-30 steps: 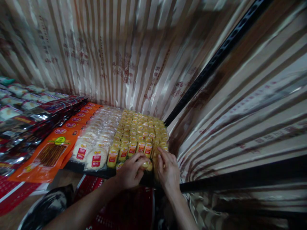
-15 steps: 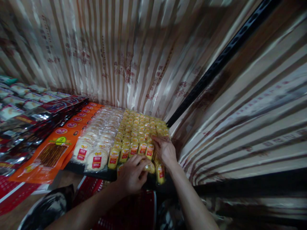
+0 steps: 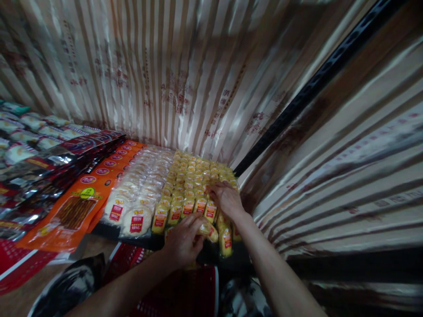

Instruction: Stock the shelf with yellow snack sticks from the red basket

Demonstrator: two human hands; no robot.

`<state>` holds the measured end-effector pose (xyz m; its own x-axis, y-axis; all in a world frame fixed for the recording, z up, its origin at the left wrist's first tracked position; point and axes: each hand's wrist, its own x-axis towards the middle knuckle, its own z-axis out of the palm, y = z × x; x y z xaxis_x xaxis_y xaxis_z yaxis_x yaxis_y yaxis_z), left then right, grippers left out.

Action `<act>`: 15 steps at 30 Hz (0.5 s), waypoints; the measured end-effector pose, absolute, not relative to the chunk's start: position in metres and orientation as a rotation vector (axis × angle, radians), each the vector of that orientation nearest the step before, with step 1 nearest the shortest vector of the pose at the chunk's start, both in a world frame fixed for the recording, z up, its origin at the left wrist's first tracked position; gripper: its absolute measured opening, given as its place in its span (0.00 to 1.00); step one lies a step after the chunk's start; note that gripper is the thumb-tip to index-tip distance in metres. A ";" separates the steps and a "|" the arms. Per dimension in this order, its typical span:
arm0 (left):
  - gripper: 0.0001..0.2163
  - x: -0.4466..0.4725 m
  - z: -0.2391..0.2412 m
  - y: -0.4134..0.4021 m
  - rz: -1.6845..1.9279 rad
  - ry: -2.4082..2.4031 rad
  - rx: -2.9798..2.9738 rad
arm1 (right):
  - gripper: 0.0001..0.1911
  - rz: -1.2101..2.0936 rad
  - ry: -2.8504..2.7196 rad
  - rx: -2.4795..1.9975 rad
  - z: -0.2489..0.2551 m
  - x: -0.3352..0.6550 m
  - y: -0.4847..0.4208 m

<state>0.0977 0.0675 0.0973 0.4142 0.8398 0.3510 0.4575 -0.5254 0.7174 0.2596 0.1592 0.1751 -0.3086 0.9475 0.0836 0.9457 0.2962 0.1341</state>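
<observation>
Rows of yellow-wrapped snack packets [image 3: 189,182] with red labels stand packed together on a dark shelf. At their front edge my left hand [image 3: 185,240] is closed round yellow snack packets [image 3: 206,228], which show past its thumb and fingers. My right hand [image 3: 227,199] reaches over the right-hand rows. Its fingers are bent together and press on a packet there, mostly hidden beneath them. Below that wrist, one yellow snack packet [image 3: 226,240] leans upright at the shelf front.
Round white cracker packets [image 3: 137,220] line up left of the yellow ones. Further left lie an orange snack bag [image 3: 74,213] and dark shiny packages [image 3: 42,176]. A black post [image 3: 284,119] slants before striped sheeting [image 3: 185,66]. Below is a red basket [image 3: 198,286].
The view has shifted slightly, so the shelf sits a little further right. My right hand's fingers have moved slightly over the rows; the left still grips packets at the front.
</observation>
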 end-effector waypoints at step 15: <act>0.17 0.099 0.093 0.075 0.962 1.089 2.217 | 0.14 0.287 2.362 2.093 0.169 0.239 0.158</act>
<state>0.0993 0.0751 0.0932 0.4344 0.8177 0.3777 0.4755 -0.5643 0.6748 0.2389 0.1583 0.1686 -0.1271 0.9819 0.1401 0.9869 0.1111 0.1169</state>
